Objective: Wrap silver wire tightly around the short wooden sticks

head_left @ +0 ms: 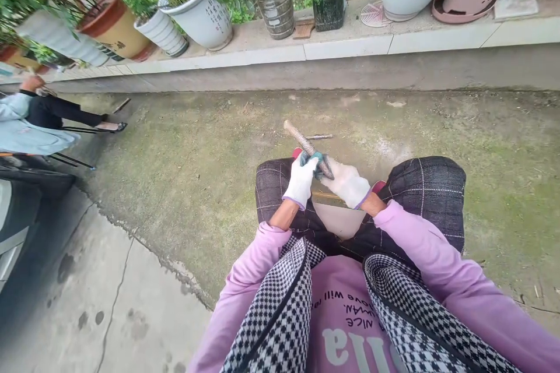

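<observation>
A rough, bark-covered wooden stick (pixel 300 138) slants up and away from me above my lap. My left hand (pixel 301 178), in a white glove with teal fingertips, is closed around its lower middle part. Close beside it, my right hand (pixel 347 182), gloved in white too, grips the stick near its lower end. The fingers of both hands meet there and partly hide the wood. Beyond the held stick, a thinner, shorter stick (pixel 320 137) lies on the ground.
Potted plants line a tiled ledge (pixel 345 46) ahead, including a white pot (pixel 205 14). At left sits another person (pixel 52 112) on a folding seat, near part of a vehicle (pixel 17 215). A pale flat surface (pixel 339 220) shows between my knees, above mossy ground (pixel 184 186).
</observation>
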{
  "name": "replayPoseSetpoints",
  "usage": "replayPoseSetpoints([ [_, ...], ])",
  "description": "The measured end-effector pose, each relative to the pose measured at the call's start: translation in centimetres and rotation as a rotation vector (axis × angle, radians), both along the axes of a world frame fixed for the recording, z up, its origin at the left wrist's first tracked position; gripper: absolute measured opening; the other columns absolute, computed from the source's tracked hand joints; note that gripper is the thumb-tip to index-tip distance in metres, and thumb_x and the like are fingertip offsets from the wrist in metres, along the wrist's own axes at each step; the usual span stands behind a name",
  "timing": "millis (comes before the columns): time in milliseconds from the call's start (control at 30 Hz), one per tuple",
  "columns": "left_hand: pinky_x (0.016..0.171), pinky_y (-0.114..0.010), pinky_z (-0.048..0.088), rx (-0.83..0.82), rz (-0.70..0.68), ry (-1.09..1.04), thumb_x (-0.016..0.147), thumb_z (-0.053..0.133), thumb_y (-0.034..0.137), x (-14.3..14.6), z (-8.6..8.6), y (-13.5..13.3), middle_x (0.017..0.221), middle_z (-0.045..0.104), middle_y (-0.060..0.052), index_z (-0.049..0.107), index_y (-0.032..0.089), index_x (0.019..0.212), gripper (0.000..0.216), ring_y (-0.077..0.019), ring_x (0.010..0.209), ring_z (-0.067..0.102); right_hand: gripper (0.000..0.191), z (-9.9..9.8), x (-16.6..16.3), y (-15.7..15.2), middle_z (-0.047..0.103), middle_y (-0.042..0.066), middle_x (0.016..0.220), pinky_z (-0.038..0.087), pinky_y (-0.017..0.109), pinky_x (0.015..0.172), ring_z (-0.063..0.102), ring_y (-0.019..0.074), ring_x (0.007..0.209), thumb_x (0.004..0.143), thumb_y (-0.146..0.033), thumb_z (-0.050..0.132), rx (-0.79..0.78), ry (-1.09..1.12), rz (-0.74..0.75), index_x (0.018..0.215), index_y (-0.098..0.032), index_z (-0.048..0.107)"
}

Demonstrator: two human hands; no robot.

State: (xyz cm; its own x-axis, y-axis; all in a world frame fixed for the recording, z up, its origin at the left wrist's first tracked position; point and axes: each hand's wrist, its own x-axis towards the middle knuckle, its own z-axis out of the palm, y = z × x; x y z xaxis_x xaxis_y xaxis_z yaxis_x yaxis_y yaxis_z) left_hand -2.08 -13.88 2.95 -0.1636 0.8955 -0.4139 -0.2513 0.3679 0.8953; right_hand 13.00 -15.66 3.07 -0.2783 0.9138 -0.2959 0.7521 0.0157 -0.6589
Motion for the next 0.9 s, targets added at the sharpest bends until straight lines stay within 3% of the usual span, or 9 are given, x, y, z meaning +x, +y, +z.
replayPoseSetpoints([
  [67, 0.072, -0.030, 0.058, -0.018, -0.003, 0.001, 0.080, 0.095, 0.038, -1.5, 0.1, -1.0, 0.082, 0.070, 0.004, 0.069, 0.023, 0.093, 0.033, -0.0135, 0.070, 0.063, 0.043, -0.9, 0.6, -0.2, 0.093, 0.015, 0.137, 0.068, 0.043, 0.106, 0.090, 0.0369, 0.124, 0.114, -0.038, 0.073, 0.024, 0.208, -0.019, 0.154, -0.024, 0.083],
  [133, 0.073, -0.032, 0.061, -0.016, -0.047, -0.013, 0.079, 0.098, 0.048, -2.7, 0.4, -2.2, 0.086, 0.073, 0.003, 0.069, 0.024, 0.098, 0.042, -0.0153, 0.071, 0.068, 0.037, -1.9, 1.5, 0.4, 0.093, 0.011, 0.140, 0.068, 0.044, 0.112, 0.089, 0.0336, 0.128, 0.116, -0.038, 0.064, 0.082, 0.418, -0.141, 0.142, -0.027, 0.088],
  [233, 0.072, -0.036, 0.064, -0.023, -0.184, -0.051, 0.077, 0.102, 0.061, -3.7, 1.3, -4.0, 0.088, 0.074, 0.000, 0.071, 0.023, 0.104, 0.056, -0.0182, 0.071, 0.073, 0.044, -2.9, 2.6, 1.9, 0.093, 0.010, 0.140, 0.072, 0.048, 0.111, 0.089, 0.0331, 0.130, 0.109, -0.036, 0.064, 0.133, 0.581, -0.318, 0.145, -0.026, 0.087],
  [433, 0.060, -0.034, 0.060, -0.001, -0.338, -0.100, 0.079, 0.101, 0.078, -3.4, 3.0, -5.8, 0.081, 0.073, 0.000, 0.074, 0.022, 0.107, 0.068, -0.0166, 0.059, 0.067, 0.064, -1.9, 0.9, 2.9, 0.086, 0.006, 0.160, 0.059, 0.054, 0.137, 0.080, 0.0339, 0.152, 0.093, -0.017, 0.067, 0.184, 0.588, -0.164, 0.152, -0.030, 0.088],
  [567, 0.058, -0.033, 0.058, 0.056, -0.315, -0.050, 0.083, 0.099, 0.075, -3.8, 3.6, -5.6, 0.077, 0.072, 0.002, 0.071, 0.024, 0.105, 0.063, -0.0160, 0.057, 0.065, 0.039, -1.0, 0.7, 1.6, 0.094, 0.009, 0.134, 0.068, 0.054, 0.123, 0.088, 0.0343, 0.132, 0.096, -0.024, 0.071, -0.010, 0.627, -0.049, 0.126, -0.027, 0.096],
  [667, 0.060, -0.031, 0.058, 0.082, -0.268, 0.049, 0.084, 0.099, 0.063, -4.6, 3.9, -5.3, 0.076, 0.071, 0.003, 0.068, 0.025, 0.101, 0.053, -0.0145, 0.058, 0.065, 0.017, 0.7, 3.1, 0.6, 0.095, 0.009, 0.109, 0.075, 0.048, 0.103, 0.091, 0.0330, 0.106, 0.090, -0.040, 0.088, -0.187, 0.710, 0.159, 0.096, -0.026, 0.095],
  [733, 0.060, -0.029, 0.056, 0.099, -0.248, 0.096, 0.084, 0.099, 0.055, -5.2, 4.0, -5.0, 0.076, 0.070, 0.004, 0.066, 0.025, 0.098, 0.047, -0.0133, 0.059, 0.065, 0.033, 2.3, 4.8, 0.3, 0.091, 0.011, 0.094, 0.075, 0.043, 0.078, 0.088, 0.0304, 0.083, 0.087, -0.055, 0.099, -0.320, 0.861, 0.204, 0.093, -0.022, 0.093],
  [800, 0.058, -0.028, 0.053, 0.117, -0.238, 0.128, 0.084, 0.098, 0.050, -5.6, 4.1, -4.8, 0.075, 0.067, 0.005, 0.064, 0.025, 0.098, 0.044, -0.0119, 0.057, 0.062, 0.045, 3.8, 5.6, 0.7, 0.089, 0.011, 0.090, 0.068, 0.038, 0.060, 0.084, 0.0278, 0.073, 0.087, -0.064, 0.101, -0.254, 1.056, 0.017, 0.097, -0.021, 0.092],
  [900, 0.053, -0.025, 0.045, 0.104, -0.243, 0.185, 0.087, 0.094, 0.047, -5.7, 4.2, -4.6, 0.077, 0.067, 0.005, 0.063, 0.025, 0.100, 0.040, -0.0095, 0.053, 0.055, 0.041, 4.6, 4.3, 1.9, 0.093, 0.012, 0.121, 0.073, 0.039, 0.074, 0.089, 0.0306, 0.105, 0.089, -0.053, 0.103, 0.018, 1.096, -0.286, 0.120, -0.028, 0.092],
])
